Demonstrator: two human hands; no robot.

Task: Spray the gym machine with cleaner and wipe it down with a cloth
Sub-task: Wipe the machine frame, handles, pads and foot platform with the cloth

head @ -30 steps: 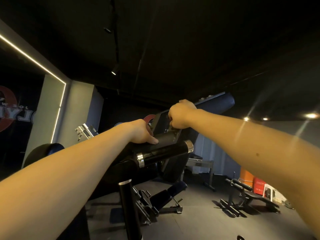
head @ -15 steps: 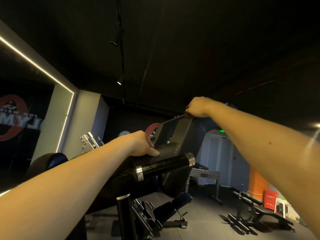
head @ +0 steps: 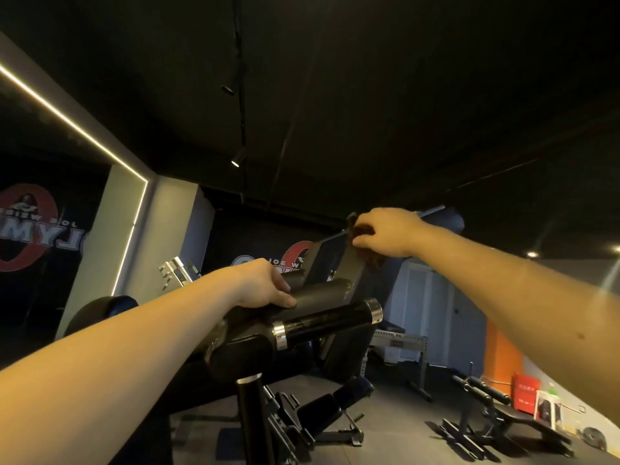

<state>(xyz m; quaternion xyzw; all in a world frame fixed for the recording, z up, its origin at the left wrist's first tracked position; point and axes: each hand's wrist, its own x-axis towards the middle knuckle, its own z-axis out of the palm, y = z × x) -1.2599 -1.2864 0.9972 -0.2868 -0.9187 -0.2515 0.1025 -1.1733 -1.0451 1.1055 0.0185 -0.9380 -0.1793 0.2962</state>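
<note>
Two bare forearms of mine stretch forward from the bottom corners. My left hand sits on the gym machine, on the dark rounded pad at its top: the thumb lies straight along the near side and the other fingers bend over the crown, gripping it. Just below that hand a glossy black roller with chrome end caps sticks out to the right, and under it a black post drops toward the floor.

Farther out and higher, my right hand is curled, thumb and fingertips pinching a dark brownish cloth. The cloth is bunched, showing above and below my fingers, and is pressed against the upper edge of the machine's slanted grey panel.

Beyond, on the grey floor to the right, stands a low black bench, with a red box against the wall behind it and an orange wall section beside that. On the far left a red circular wall logo shows under a bright light strip. One small spotlight hangs from the black ceiling.
</note>
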